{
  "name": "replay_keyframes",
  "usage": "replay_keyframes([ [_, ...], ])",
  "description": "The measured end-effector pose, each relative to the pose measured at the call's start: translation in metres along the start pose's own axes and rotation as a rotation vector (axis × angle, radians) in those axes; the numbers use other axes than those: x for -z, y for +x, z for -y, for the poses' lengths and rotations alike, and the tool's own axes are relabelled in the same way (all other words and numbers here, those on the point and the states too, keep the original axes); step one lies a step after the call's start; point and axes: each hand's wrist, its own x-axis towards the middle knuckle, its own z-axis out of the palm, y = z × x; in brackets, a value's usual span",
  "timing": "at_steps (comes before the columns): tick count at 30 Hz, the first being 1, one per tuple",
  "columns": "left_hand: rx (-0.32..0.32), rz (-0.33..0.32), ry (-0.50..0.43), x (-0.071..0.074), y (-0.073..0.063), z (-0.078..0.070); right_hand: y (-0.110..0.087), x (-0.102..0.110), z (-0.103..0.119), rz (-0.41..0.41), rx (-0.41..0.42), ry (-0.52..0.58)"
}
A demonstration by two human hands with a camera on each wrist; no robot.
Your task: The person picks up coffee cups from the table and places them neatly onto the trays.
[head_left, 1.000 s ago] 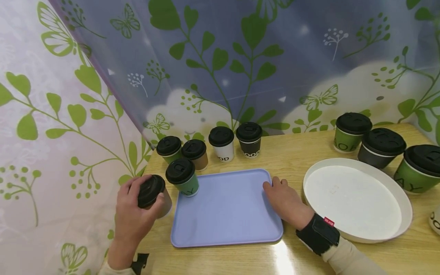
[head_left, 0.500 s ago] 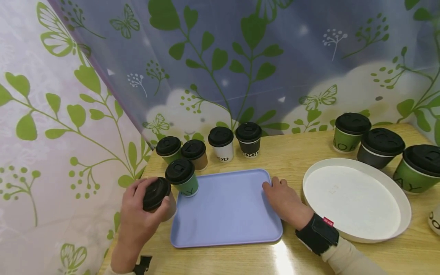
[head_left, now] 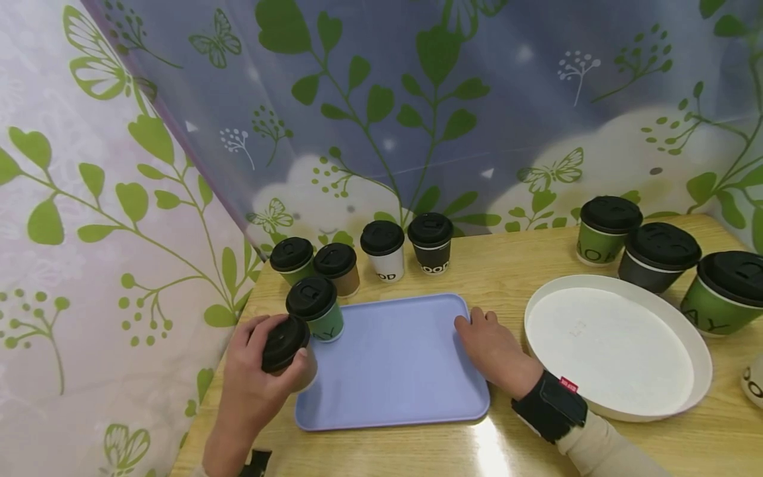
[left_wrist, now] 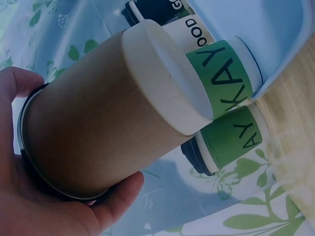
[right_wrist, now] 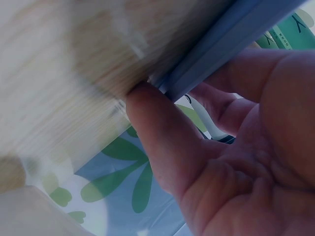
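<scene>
My left hand (head_left: 256, 384) grips a brown paper coffee cup (left_wrist: 93, 113) around its black lid (head_left: 286, 342). The cup is tilted, its base over the left edge of the lilac-blue tray (head_left: 393, 371); the left wrist view shows that pale base raised. A green lidded cup (head_left: 326, 324) stands on the tray's back left corner, just behind the held cup. At the tray's right side, my right hand (head_left: 497, 351) pinches the rim (right_wrist: 211, 49), seen between thumb and fingers in the right wrist view.
Behind the tray stand another green cup (head_left: 293, 260), a brown cup (head_left: 346, 281), a white cup (head_left: 387, 264) and a black cup (head_left: 432, 255). A round white tray (head_left: 620, 344) lies right, with green cups (head_left: 721, 305) and a dark cup (head_left: 650, 271) beside it.
My left hand has carried the brown cup rightward and slightly nearer, from beside the tray to over its left edge. The right hand stays at the tray's rim.
</scene>
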Motion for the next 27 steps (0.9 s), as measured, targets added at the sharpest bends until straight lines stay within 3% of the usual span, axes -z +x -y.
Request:
replay_keyframes([
  [7, 0.032, 0.016, 0.007, -0.0016, -0.0013, 0.0013, 0.0009, 0.0001, -0.0004, 0.0, -0.008, 0.003],
  [27, 0.047, 0.045, 0.0, -0.0067, -0.0043, 0.0008, 0.0002, 0.0003, 0.0002, 0.007, -0.005, 0.007],
])
